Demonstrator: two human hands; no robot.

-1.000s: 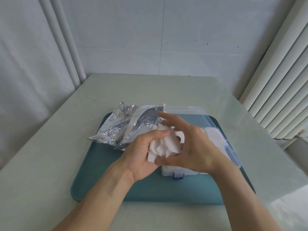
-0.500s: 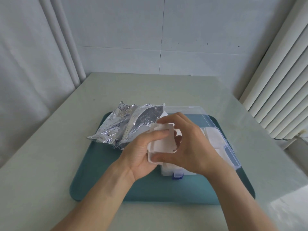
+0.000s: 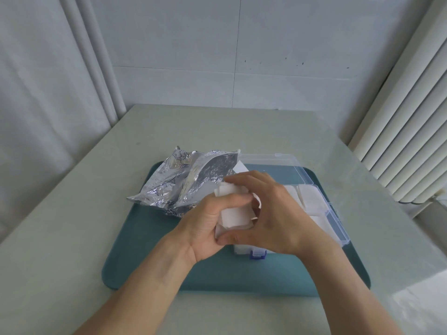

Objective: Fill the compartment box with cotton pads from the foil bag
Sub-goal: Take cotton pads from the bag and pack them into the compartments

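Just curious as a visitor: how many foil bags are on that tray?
1. The crinkled foil bag lies on the far left part of the teal tray, beside the clear compartment box. The hands hide part of the tray, so something small could be hidden.

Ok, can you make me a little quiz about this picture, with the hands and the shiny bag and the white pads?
1. True or false: the crinkled silver foil bag lies on the teal plastic tray.
2. What do the left hand and right hand hold together?
A. a stack of white square cotton pads
B. a blue cup
C. a spoon
3. Fill in: the clear plastic compartment box has a small ____ latch at its near edge.

Key
1. True.
2. A. Both hands grip the stack, above the box.
3. Blue.
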